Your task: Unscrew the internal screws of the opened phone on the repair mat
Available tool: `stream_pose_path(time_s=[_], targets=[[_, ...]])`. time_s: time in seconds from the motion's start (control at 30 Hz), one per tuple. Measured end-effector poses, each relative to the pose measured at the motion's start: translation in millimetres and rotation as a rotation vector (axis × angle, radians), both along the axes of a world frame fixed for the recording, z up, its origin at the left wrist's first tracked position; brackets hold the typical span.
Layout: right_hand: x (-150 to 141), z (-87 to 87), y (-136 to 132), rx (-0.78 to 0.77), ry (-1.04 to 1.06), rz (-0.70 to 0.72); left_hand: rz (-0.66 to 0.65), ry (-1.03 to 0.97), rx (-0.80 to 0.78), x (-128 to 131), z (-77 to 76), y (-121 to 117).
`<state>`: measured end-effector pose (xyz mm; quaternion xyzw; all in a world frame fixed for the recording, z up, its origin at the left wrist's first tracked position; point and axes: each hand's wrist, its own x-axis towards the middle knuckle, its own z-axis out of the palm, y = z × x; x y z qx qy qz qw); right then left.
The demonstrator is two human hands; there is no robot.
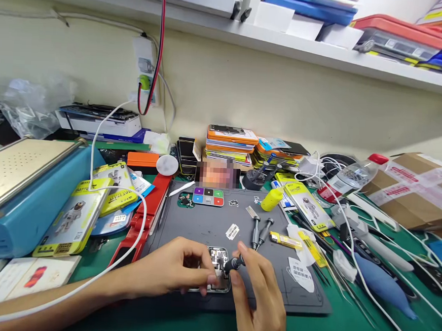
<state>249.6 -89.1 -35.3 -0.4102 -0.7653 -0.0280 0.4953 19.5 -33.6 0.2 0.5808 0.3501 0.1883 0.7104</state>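
An opened phone [220,283] lies on the dark grey work mat [199,223], its circuit parts exposed. My left hand [180,267] is closed at the phone's left side, thumb and fingertips over its edge and covering much of that half. Between the thumb and fingers of my right hand [261,291] is a small dark screwdriver [234,263]. It leans over the phone's right part; where its tip touches is hidden. Just beyond, two more screwdrivers, a grey one [255,234] and another beside it [265,231], rest on the mat near a razor blade [232,232].
A coloured screw tray [208,196] and a yellow bottle [272,199] stand farther back. On the left are a red clamp-like tool [147,216] and a blue machine [53,186]. Tweezers, a blue air blower [380,282] and a white cable [351,231] crowd the right.
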Motion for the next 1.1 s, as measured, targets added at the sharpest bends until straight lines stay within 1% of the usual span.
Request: stream_pose_path(time_s=[0.07, 0.17, 0.3, 0.4, 0.43, 0.47, 0.53, 0.67, 0.8, 1.03, 1.1], targets=[[-1.5, -1.4, 0.5, -0.011, 0.008, -0.005, 0.001, 0.005, -0.027, -1.0, -0.8, 0.6], [-3.1, -4.7, -0.6, -0.032, 0.043, -0.029, 0.037, 0.028, -0.053, -4.9, -1.8, 4.4], [-7.5, -2.3, -5.6, -0.054, 0.174, -0.052, 0.099, 0.045, -0.043, -7.9, -1.3, 7.0], [-17.0, 8.0, -7.9, -0.129, 0.366, -0.058, 0.128, 0.053, -0.046, -7.0, -1.2, 6.0], [-21.1, 11.7, -7.7, -0.188, 0.513, -0.01, 0.134, 0.052, -0.052, -6.7, -1.7, 5.7], [-25.2, 14.8, -7.1, -0.245, 0.616, 0.021, 0.139, 0.048, -0.06, -6.4, -2.3, 5.6], [-31.9, 17.6, -6.1, -0.264, 0.724, 0.032, 0.138, 0.033, -0.082, -6.1, -4.0, 6.0], [-35.0, 10.2, -10.0, -0.25, 0.732, 0.005, 0.116, -0.001, -0.141, -6.7, -6.1, 5.7], [-31.7, 1.9, -17.6, -0.257, 0.703, 0.037, 0.102, -0.023, -0.178, -7.2, -4.4, 4.1], [-34.3, 1.3, -19.4, -0.257, 0.645, 0.057, 0.095, -0.045, -0.164, -9.0, -5.8, 4.2], [-34.4, 2.0, -18.6, -0.263, 0.657, 0.058, 0.089, -0.044, -0.153, -9.6, -6.3, 3.9]])
